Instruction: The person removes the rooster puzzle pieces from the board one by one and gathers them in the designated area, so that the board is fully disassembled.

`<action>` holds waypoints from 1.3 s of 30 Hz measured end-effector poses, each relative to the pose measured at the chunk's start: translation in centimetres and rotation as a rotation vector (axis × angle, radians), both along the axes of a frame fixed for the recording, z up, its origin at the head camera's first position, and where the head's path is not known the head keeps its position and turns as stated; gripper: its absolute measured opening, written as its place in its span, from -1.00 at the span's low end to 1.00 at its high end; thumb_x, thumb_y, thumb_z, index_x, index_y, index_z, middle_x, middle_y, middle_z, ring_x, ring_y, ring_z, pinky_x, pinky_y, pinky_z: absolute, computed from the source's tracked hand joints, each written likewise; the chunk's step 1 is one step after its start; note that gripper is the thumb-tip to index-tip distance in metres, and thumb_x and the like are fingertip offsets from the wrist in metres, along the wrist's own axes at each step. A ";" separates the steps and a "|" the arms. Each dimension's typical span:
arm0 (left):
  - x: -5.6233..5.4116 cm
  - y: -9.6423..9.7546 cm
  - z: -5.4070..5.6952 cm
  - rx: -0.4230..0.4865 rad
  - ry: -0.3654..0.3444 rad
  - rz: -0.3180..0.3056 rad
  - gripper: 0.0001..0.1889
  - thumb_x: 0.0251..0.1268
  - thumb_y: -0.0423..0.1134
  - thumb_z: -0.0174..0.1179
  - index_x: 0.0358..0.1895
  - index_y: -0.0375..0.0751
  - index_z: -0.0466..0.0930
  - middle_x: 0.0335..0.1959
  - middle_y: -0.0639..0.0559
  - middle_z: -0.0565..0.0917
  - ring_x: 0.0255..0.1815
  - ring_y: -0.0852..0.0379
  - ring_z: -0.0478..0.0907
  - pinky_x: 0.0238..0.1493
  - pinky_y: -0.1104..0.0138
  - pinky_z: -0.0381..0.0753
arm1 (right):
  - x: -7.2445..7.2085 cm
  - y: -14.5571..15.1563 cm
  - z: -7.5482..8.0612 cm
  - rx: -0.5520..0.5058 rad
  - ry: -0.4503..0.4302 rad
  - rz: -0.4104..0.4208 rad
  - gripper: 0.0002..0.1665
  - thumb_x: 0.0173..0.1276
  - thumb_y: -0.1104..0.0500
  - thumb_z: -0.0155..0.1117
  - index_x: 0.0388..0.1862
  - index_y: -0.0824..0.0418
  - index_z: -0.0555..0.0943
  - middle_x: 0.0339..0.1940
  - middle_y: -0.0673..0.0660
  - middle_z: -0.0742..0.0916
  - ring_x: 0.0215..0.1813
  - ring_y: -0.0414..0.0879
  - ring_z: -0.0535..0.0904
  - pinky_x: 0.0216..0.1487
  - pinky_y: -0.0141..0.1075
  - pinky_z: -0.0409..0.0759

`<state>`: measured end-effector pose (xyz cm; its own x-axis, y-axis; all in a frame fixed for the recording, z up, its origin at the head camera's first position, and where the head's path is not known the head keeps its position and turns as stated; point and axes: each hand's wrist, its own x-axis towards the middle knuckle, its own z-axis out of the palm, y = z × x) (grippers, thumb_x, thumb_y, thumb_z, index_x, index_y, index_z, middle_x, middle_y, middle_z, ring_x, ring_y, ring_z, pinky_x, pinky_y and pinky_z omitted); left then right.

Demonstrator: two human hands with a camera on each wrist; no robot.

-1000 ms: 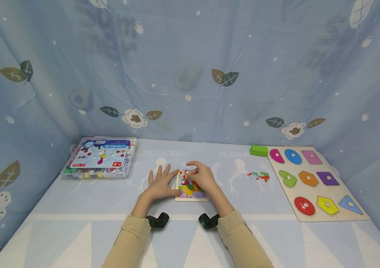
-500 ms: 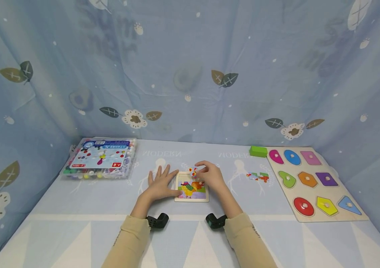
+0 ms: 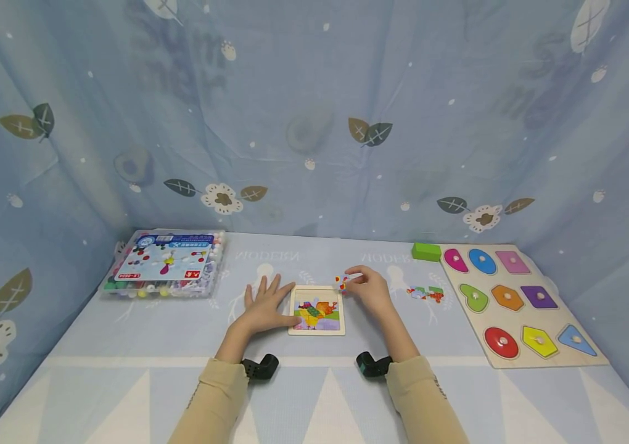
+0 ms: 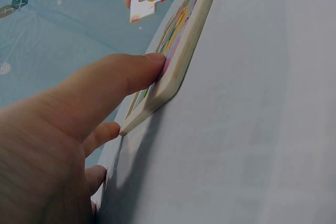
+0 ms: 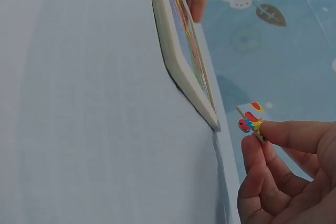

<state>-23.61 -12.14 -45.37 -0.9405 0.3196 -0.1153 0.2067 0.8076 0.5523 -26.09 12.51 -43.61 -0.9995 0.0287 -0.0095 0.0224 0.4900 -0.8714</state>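
Observation:
A small wooden jigsaw tray (image 3: pixel 317 332) lies flat on the table with a colourful picture in its lower part; bare wood shows along its top. My left hand (image 3: pixel 264 308) spreads its fingers at the tray's left side, and its thumb (image 4: pixel 139 69) rests on the lower left corner. Just right of the tray, above the table, my right hand (image 3: pixel 372 292) pinches a jigsaw piece (image 5: pixel 252 119) between thumb and fingertips. White, red, yellow and blue show on that piece. Farther right, loose jigsaw pieces (image 3: pixel 425 293) lie side by side on the table.
On the left stands a clear plastic box (image 3: pixel 163 264) of colourful beads with a printed label. A wooden shape board (image 3: pixel 522 308) with several knobbed shapes lies at the right. A green block (image 3: pixel 427 251) sits by its top left corner. A patterned curtain (image 3: pixel 314 123) hangs behind.
My right hand has lifted a jigsaw piece out of the tray's upper part and carried it right, past the tray's edge. My left hand has stayed in place.

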 end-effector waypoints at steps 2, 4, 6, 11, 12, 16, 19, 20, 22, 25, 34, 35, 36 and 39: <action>0.0 0.0 0.0 -0.002 0.001 0.002 -0.10 -0.06 0.17 0.30 0.41 -0.03 0.16 0.48 -0.22 -0.12 0.45 -0.28 -0.43 0.26 -0.21 -0.58 | 0.1 0.4 0.1 -0.006 0.002 -0.005 -0.69 0.17 0.28 0.26 -0.07 0.22 0.61 -0.36 0.16 0.66 -0.36 -0.09 0.52 -0.38 -0.38 0.45; 0.0 0.0 0.0 -0.001 0.003 0.000 -0.10 -0.05 0.17 0.30 0.41 -0.03 0.16 0.48 -0.23 -0.11 0.45 -0.28 -0.43 0.26 -0.22 -0.57 | 0.1 0.9 0.1 -0.008 0.000 -0.013 -0.69 0.17 0.28 0.26 -0.07 0.22 0.61 -0.36 0.16 0.67 -0.36 -0.09 0.52 -0.38 -0.38 0.45; 0.0 0.0 0.0 0.003 0.004 -0.002 -0.10 -0.05 0.17 0.30 0.41 -0.04 0.16 0.48 -0.23 -0.11 0.45 -0.28 -0.43 0.26 -0.22 -0.57 | 0.1 1.3 0.2 -0.012 0.002 -0.021 -0.69 0.17 0.29 0.26 -0.07 0.24 0.61 -0.35 0.18 0.67 -0.36 -0.09 0.53 -0.38 -0.38 0.45; -0.1 -0.1 0.1 0.003 0.010 -0.005 -0.10 -0.04 0.16 0.29 0.41 -0.04 0.16 0.48 -0.23 -0.12 0.45 -0.28 -0.42 0.25 -0.22 -0.59 | 0.0 2.3 0.0 -0.020 0.005 -0.041 -0.69 0.15 0.30 0.26 -0.07 0.26 0.60 -0.32 0.21 0.69 -0.33 -0.10 0.55 -0.35 -0.38 0.44; -0.1 -0.1 0.1 -0.002 0.010 -0.005 -0.10 -0.04 0.16 0.29 0.41 -0.04 0.16 0.48 -0.23 -0.12 0.45 -0.27 -0.42 0.25 -0.21 -0.59 | 0.0 2.6 -0.1 -0.026 0.003 -0.044 -0.69 0.15 0.30 0.26 -0.08 0.27 0.60 -0.32 0.20 0.70 -0.33 -0.11 0.55 -0.35 -0.38 0.44; -0.1 -0.1 0.1 -0.006 0.012 -0.008 -0.10 -0.03 0.17 0.28 0.41 -0.04 0.15 0.48 -0.23 -0.12 0.45 -0.27 -0.41 0.26 -0.21 -0.58 | -0.2 3.7 -0.3 -0.057 -0.015 -0.048 -0.67 0.17 0.29 0.26 -0.05 0.29 0.59 -0.31 0.21 0.70 -0.33 -0.13 0.54 -0.34 -0.37 0.45; -0.1 -0.1 0.2 0.001 0.014 -0.008 -0.10 -0.04 0.17 0.28 0.41 -0.05 0.16 0.48 -0.23 -0.11 0.45 -0.27 -0.42 0.25 -0.22 -0.58 | -0.2 4.7 -0.1 -0.064 -0.024 -0.051 -0.66 0.19 0.29 0.25 -0.02 0.30 0.58 -0.29 0.21 0.68 -0.32 -0.14 0.53 -0.31 -0.35 0.45; -0.1 -0.1 0.2 0.002 0.014 -0.008 -0.10 -0.04 0.17 0.28 0.41 -0.05 0.16 0.48 -0.23 -0.11 0.45 -0.27 -0.42 0.25 -0.22 -0.58 | -0.2 5.0 -0.1 -0.061 -0.028 -0.056 -0.65 0.19 0.28 0.25 -0.01 0.30 0.58 -0.29 0.21 0.68 -0.33 -0.14 0.52 -0.31 -0.34 0.45; -0.1 -0.1 0.2 0.004 0.015 -0.007 -0.10 -0.04 0.18 0.28 0.41 -0.05 0.16 0.48 -0.23 -0.11 0.45 -0.27 -0.42 0.26 -0.22 -0.57 | -0.2 5.6 0.0 -0.061 -0.033 -0.070 -0.65 0.20 0.28 0.25 -0.01 0.29 0.57 -0.28 0.21 0.67 -0.33 -0.15 0.51 -0.30 -0.34 0.45; -0.2 -0.1 0.1 0.005 0.020 -0.007 -0.10 -0.04 0.18 0.28 0.41 -0.05 0.16 0.47 -0.24 -0.10 0.45 -0.28 -0.41 0.25 -0.23 -0.56 | -0.1 6.5 0.1 -0.052 -0.036 -0.092 -0.64 0.21 0.27 0.24 0.01 0.30 0.56 -0.29 0.20 0.67 -0.34 -0.17 0.50 -0.30 -0.35 0.45; -0.1 -0.1 -0.1 0.000 0.015 -0.002 -0.10 -0.04 0.17 0.29 0.40 -0.06 0.17 0.47 -0.25 -0.10 0.45 -0.28 -0.40 0.25 -0.23 -0.56 | -0.1 8.1 0.0 -0.044 -0.072 -0.149 -0.60 0.20 0.28 0.25 0.05 0.31 0.53 -0.34 0.16 0.68 -0.39 -0.21 0.51 -0.34 -0.39 0.46; -0.1 -0.1 -0.1 0.000 0.014 -0.002 -0.10 -0.04 0.17 0.29 0.40 -0.06 0.17 0.47 -0.25 -0.09 0.45 -0.28 -0.40 0.25 -0.23 -0.56 | -0.1 8.2 0.0 -0.042 -0.076 -0.158 -0.60 0.19 0.28 0.25 0.04 0.31 0.53 -0.34 0.16 0.68 -0.39 -0.20 0.52 -0.34 -0.39 0.46; -0.1 -0.1 -0.1 0.000 0.014 -0.001 -0.10 -0.05 0.17 0.29 0.40 -0.06 0.17 0.47 -0.25 -0.09 0.45 -0.28 -0.40 0.25 -0.23 -0.56 | 0.0 8.4 0.0 -0.038 -0.079 -0.164 -0.61 0.19 0.28 0.26 0.03 0.31 0.53 -0.34 0.17 0.68 -0.39 -0.20 0.52 -0.35 -0.39 0.46; 0.0 -0.1 0.0 0.001 0.013 0.000 -0.10 -0.05 0.17 0.29 0.40 -0.06 0.18 0.47 -0.25 -0.09 0.45 -0.29 -0.40 0.25 -0.23 -0.56 | 0.1 8.7 0.1 -0.037 -0.084 -0.172 -0.62 0.18 0.29 0.26 0.00 0.35 0.53 -0.35 0.18 0.69 -0.40 -0.18 0.53 -0.38 -0.37 0.46</action>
<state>-23.62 -12.20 -45.42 -0.9419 0.3197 -0.1027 0.2139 0.8071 0.5503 -26.01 21.21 -43.54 -0.9756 0.1975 -0.0964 0.1761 0.4403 -0.8804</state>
